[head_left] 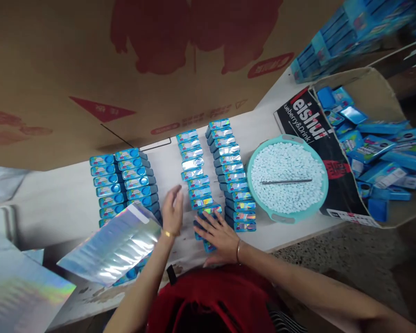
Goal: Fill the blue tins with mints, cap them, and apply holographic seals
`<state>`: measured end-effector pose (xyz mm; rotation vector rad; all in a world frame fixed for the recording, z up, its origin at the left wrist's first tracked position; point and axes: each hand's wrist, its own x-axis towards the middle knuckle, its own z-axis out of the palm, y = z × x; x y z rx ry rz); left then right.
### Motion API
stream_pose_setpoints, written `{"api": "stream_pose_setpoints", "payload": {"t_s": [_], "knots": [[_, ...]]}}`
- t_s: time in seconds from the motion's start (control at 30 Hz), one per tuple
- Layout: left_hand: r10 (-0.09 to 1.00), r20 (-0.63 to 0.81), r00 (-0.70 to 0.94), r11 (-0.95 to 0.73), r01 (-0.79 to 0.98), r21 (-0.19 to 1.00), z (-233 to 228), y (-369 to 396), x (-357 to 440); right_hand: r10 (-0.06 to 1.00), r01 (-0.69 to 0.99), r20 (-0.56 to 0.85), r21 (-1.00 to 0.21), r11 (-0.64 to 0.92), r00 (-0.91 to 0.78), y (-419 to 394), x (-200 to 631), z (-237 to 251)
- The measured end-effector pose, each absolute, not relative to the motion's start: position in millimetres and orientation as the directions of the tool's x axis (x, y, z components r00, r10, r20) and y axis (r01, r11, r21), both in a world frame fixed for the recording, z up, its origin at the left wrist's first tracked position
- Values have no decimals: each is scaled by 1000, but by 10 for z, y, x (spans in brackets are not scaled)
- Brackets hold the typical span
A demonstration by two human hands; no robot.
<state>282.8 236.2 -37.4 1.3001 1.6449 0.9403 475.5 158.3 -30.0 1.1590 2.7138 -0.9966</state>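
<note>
Rows of small blue tins point(197, 173) with shiny labels lie on a white table point(65, 203). My right hand point(219, 236) lies flat, fingers spread, on the nearest tins point(208, 212) of the middle row. My left hand point(172, 212) hovers just left of that row, fingers apart, holding nothing. Another double row of tins point(125, 182) sits further left. A holographic foil sheet point(116, 245) lies tilted by my left forearm.
A teal bowl point(254, 159) full of white tablets, with a metal rod across it, stands to the right. A cardboard box point(377, 92) with loose blue tins is at far right. A big cardboard wall point(90, 60) rises behind the table. More foil point(17, 286) lies at lower left.
</note>
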Motion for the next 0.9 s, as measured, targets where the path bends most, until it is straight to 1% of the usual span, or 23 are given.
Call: {"api": "stream_pose_setpoints", "payload": {"t_s": [0.03,0.1,0.17,0.23,0.3,0.37,0.43,0.5,0.57,0.6,0.67,0.73,0.77,0.83,0.9], "knots": [[993,-99,-68,119,448,886,-253,2066,2764,635,669,-286,-536,515,-718,1446,4810,-341],[999,9,48,-35,574,818,-34,1610,2565,661,713,-315,-491,501,-681,1236,4914,-430],[994,86,74,-113,686,719,126,1366,2251,700,746,-307,-449,491,-645,1112,4980,-478],[991,134,-4,-80,781,619,206,1301,1837,729,751,-260,-432,499,-633,1060,4963,-449],[983,152,-105,7,840,542,201,1350,1403,743,735,-197,-440,516,-640,1080,4813,-346],[982,113,-154,83,875,477,130,1460,1049,767,726,-141,-464,507,-626,1183,4505,-211],[989,19,-145,122,892,436,43,1595,835,820,731,-90,-514,448,-566,1374,4069,-107],[995,-81,-54,85,890,448,-5,1720,740,891,714,-20,-606,351,-454,1627,3601,-81],[988,-129,85,-4,850,526,5,1806,692,953,643,14,-734,216,-304,1869,3202,-138],[982,-132,132,-34,822,569,24,1829,667,968,579,-17,-804,135,-249,1961,3049,-189],[977,-139,162,-42,784,620,56,1837,605,958,402,-138,-915,-26,-252,2055,2840,-311],[970,-183,159,-13,788,615,44,1811,544,922,249,-232,-956,-156,-311,2037,2734,-426],[965,-204,162,-6,797,605,18,1794,527,908,201,-261,-958,-203,-327,2002,2704,-474],[963,-210,169,-11,803,595,-60,1768,533,898,163,-302,-951,-261,-321,1922,2671,-547],[968,-188,165,-19,798,602,-139,1760,598,881,163,-332,-942,-293,-338,1865,2658,-592]]}}
